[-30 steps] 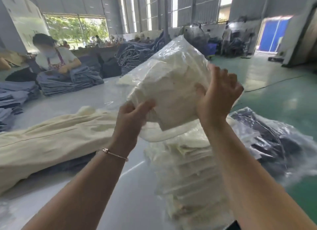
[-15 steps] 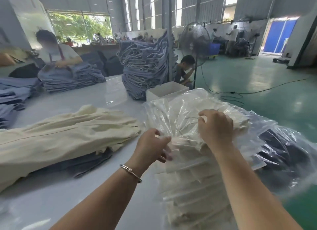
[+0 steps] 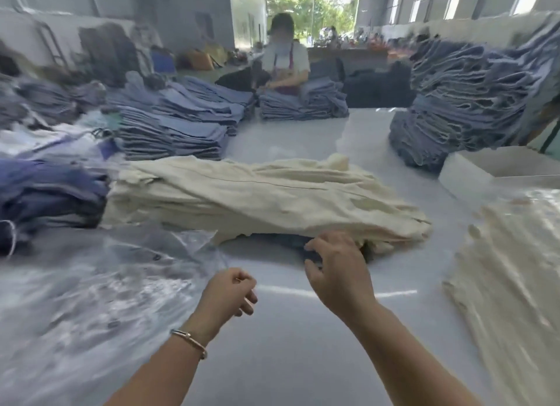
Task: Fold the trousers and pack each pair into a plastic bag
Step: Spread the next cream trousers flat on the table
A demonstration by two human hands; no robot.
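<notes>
While the left hand hung loosely curled and empty, the cream trousers at centre frame were reached by the right hand, fingers spread, gripping nothing yet.

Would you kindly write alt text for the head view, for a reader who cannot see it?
A person's right hand reaches to the near edge of a pile of cream trousers on a grey table, while the left hand, loosely curled, hovers beside loose plastic bags. Bagged cream trousers are stacked at right; blue trousers are piled behind.
</notes>
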